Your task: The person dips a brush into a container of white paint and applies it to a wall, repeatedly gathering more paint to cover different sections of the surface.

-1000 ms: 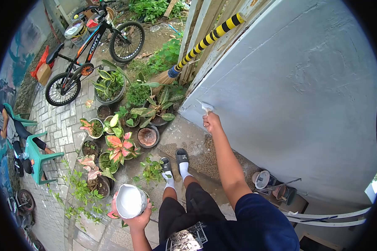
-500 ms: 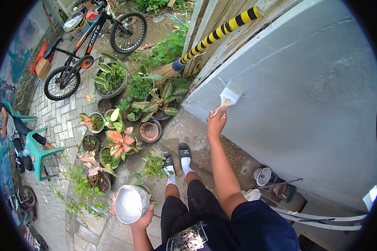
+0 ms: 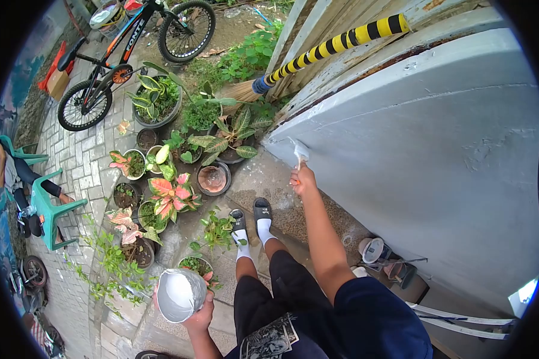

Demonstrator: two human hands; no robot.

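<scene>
One brush point(image 3: 301, 151), long axis running from the closed, handle-gripping fingers of the nearer right hand point(image 3: 304, 179) outward to the grey wall point(image 3: 401, 155); left hand point(image 3: 201, 314), farther off, gripping a paint container point(image 3: 169, 310).

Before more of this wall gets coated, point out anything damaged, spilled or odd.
The gray wall has a rough patch toward the picture's right, unlike the smoother surface around it. A rust-brown strip runs along its upper edge. Pale specks dot the concrete by the clay pot, possibly paint drips.
</scene>
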